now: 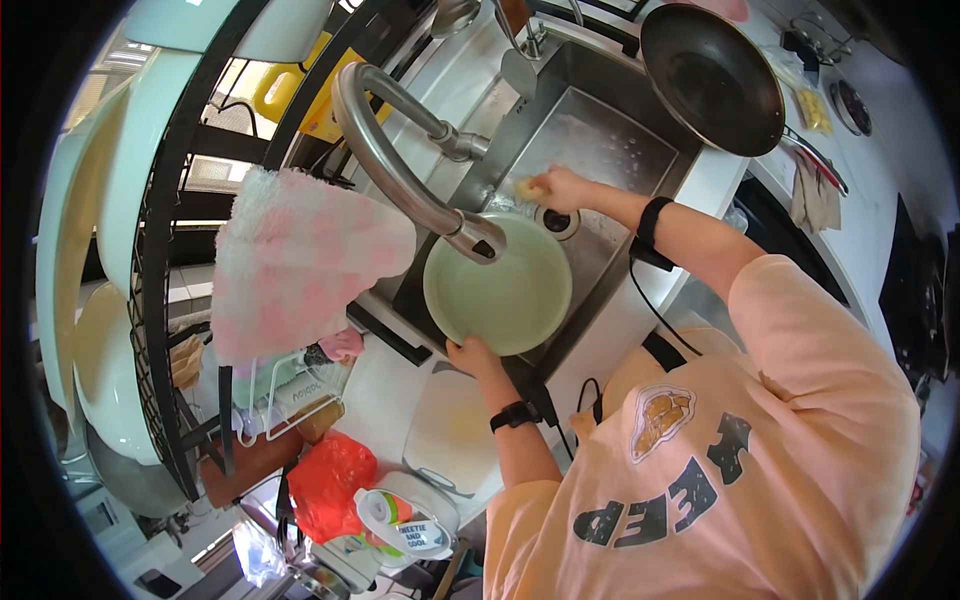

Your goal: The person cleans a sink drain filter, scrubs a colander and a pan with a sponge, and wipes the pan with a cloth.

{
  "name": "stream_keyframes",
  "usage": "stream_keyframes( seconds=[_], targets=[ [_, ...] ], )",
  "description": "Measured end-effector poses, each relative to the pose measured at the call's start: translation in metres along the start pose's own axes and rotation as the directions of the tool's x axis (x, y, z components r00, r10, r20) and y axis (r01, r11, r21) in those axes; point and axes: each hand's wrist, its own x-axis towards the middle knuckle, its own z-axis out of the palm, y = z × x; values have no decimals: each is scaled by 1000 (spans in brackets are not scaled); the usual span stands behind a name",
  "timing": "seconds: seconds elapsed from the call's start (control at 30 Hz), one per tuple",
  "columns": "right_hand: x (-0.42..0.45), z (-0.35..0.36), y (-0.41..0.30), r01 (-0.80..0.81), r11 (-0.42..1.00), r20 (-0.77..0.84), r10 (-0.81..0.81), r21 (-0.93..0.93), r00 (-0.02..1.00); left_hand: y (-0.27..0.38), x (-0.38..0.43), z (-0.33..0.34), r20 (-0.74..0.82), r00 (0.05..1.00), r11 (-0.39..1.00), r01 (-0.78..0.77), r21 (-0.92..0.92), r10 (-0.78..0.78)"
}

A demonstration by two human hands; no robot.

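Observation:
My left hand grips the near rim of a pale green round basin. The basin sits low in a stainless steel sink, partly under the spout of a curved metal faucet. Whether the basin holds clear water, I cannot tell. In my right hand is a small pale yellow piece, held over the sink floor beyond the basin. Fingers hide part of it, and its kind is unclear. Just below that hand lies the round sink drain. Water drops wet the sink floor.
A dark frying pan rests across the sink's right corner. A pink and white towel hangs at the left beside a black dish rack. A cutting board and a red plastic bag lie on the near-left counter.

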Motion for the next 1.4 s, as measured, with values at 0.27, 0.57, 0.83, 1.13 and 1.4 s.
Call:
stream_keyframes(
  seconds=[0.27,0.57,0.83,1.13,1.4],
  targets=[
    [-27,7,-21,-350,924,93,339,154,936,-8,9,35,110,944,570,-277,774,309],
    [-60,23,-71,169,980,-144,-152,109,978,47,-14,155,515,787,895,439,-81,-340],
    [-40,33,-114,353,906,-174,-396,-232,902,24,-7,122,197,970,971,-176,161,143],
    [-47,37,-114,380,858,55,-385,-346,921,43,-19,100,400,838,764,-520,382,371],
    [-28,7,-73,173,971,-216,-206,-162,954,61,-39,129,529,784,572,-609,550,325]
  ],
)
